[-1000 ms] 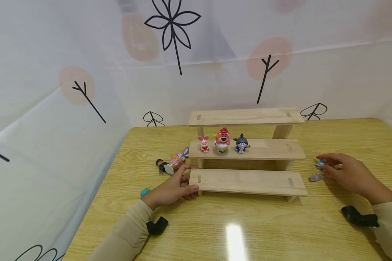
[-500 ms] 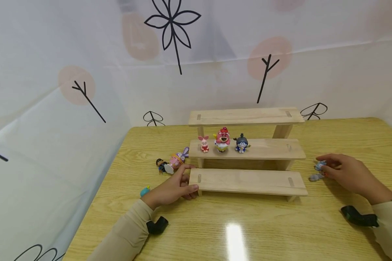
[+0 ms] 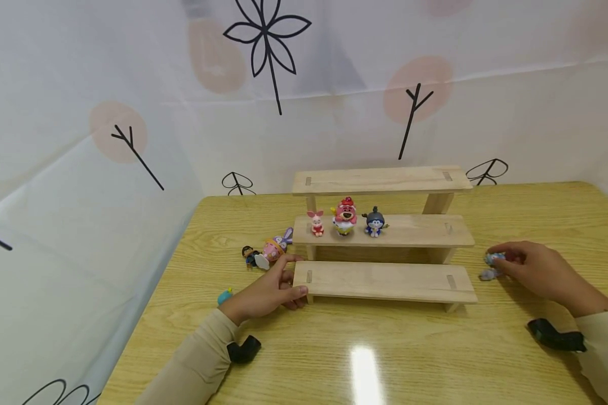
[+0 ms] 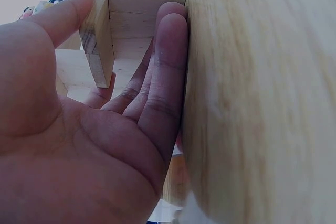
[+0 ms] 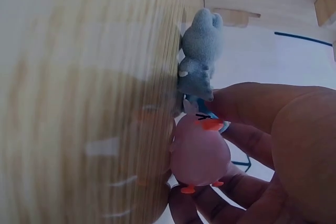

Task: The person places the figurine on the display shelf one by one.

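My left hand [image 3: 271, 289] grips the left end of the bottom board of a three-tier wooden display shelf [image 3: 385, 281]. In the left wrist view the thumb touches the board's edge and other fingers lie low along the table. At the right, my right hand [image 3: 547, 274] pinches a small blue figurine [image 3: 494, 258] between thumb and fingers, low at the table. Beside it lies a fuzzy grey rabbit figurine [image 5: 202, 45]. A pink figurine [image 5: 199, 150] with orange beak and feet sits by the curled fingers; the blue one is mostly hidden in the right wrist view.
On the middle tier stand a small pink pig [image 3: 316, 224], a pink bear [image 3: 345, 216] and a dark-capped figurine [image 3: 375, 223]. Left of the shelf lie a rabbit-eared figurine [image 3: 277, 247], a dark-clothed one [image 3: 250, 257] and a turquoise one [image 3: 225, 296]. A patterned cloth [image 3: 334, 129] hangs behind.
My right hand has shifted slightly left with the blue figurine, closer to the grey rabbit. The left hand and the shelf have stayed put.
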`<state>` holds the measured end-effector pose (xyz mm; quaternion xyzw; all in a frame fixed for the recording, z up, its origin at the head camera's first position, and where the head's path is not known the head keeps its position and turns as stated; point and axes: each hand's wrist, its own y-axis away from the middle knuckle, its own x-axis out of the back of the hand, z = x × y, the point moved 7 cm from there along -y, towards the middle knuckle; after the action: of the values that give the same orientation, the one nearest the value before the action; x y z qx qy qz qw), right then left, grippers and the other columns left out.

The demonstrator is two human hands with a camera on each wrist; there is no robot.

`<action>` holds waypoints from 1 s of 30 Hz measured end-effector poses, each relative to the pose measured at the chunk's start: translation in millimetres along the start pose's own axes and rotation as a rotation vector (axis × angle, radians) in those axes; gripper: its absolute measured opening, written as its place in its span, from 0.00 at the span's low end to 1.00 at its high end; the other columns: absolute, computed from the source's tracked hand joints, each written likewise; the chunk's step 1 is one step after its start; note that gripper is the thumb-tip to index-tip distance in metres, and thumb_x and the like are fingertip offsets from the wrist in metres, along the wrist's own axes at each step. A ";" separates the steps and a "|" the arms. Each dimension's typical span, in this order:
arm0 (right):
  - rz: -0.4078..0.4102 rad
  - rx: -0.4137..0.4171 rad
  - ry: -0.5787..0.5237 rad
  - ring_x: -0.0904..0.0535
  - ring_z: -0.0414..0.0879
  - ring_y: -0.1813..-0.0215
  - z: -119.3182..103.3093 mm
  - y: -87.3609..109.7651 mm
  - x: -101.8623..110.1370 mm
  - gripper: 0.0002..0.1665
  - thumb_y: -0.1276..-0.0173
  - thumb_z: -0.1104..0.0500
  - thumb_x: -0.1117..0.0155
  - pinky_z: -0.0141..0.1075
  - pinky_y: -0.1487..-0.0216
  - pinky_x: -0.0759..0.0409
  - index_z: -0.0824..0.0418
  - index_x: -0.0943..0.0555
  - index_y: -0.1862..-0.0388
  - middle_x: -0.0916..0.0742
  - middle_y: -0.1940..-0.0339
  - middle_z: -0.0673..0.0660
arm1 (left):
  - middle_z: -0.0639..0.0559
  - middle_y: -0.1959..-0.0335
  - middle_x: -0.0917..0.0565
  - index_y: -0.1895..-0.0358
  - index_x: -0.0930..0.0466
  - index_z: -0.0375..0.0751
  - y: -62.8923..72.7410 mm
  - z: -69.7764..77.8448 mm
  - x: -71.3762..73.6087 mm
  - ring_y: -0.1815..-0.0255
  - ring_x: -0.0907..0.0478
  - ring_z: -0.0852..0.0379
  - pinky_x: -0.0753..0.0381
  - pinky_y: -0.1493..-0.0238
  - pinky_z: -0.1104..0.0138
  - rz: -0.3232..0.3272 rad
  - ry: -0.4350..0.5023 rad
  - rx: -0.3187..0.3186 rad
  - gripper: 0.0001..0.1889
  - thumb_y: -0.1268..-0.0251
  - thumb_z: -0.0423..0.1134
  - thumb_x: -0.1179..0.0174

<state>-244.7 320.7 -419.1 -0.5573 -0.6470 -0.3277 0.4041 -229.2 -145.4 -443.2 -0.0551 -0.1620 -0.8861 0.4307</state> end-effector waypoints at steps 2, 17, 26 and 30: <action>0.001 0.003 0.005 0.37 0.36 0.75 -1.2 0.0 -0.2 0.23 0.22 0.53 0.43 0.33 0.76 0.41 0.72 0.21 0.42 0.21 0.69 0.54 | 0.39 0.43 0.20 0.24 0.52 0.54 0.0 -0.1 0.1 0.56 0.15 0.52 0.15 0.53 0.60 0.000 0.001 0.000 0.35 0.25 0.46 0.41; 0.006 0.015 0.030 0.32 0.33 0.73 -3.0 -1.4 1.1 0.22 0.23 0.51 0.41 0.32 0.74 0.33 0.69 0.19 0.45 0.16 0.66 0.56 | 0.39 0.43 0.20 0.24 0.53 0.53 0.5 0.5 0.0 0.55 0.15 0.51 0.14 0.53 0.59 -0.004 0.003 -0.003 0.36 0.25 0.46 0.41; 0.049 0.020 -0.011 0.24 0.29 0.68 -2.3 -0.9 4.0 0.19 0.24 0.52 0.39 0.32 0.72 0.27 0.67 0.19 0.47 0.12 0.62 0.61 | 0.38 0.44 0.20 0.24 0.53 0.53 0.0 -0.2 0.7 0.56 0.14 0.52 0.14 0.53 0.60 0.002 -0.008 0.002 0.36 0.25 0.47 0.41; 0.090 0.020 -0.033 0.28 0.22 0.71 -2.8 0.3 5.7 0.18 0.24 0.52 0.39 0.30 0.74 0.28 0.66 0.20 0.48 0.13 0.63 0.60 | 0.39 0.45 0.20 0.24 0.53 0.52 -0.2 0.1 0.7 0.56 0.14 0.52 0.14 0.54 0.60 0.004 -0.012 0.004 0.36 0.25 0.47 0.41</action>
<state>-244.3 320.8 -412.8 -0.5871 -0.6311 -0.2936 0.4133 -229.8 -145.8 -443.0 -0.0599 -0.1663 -0.8845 0.4317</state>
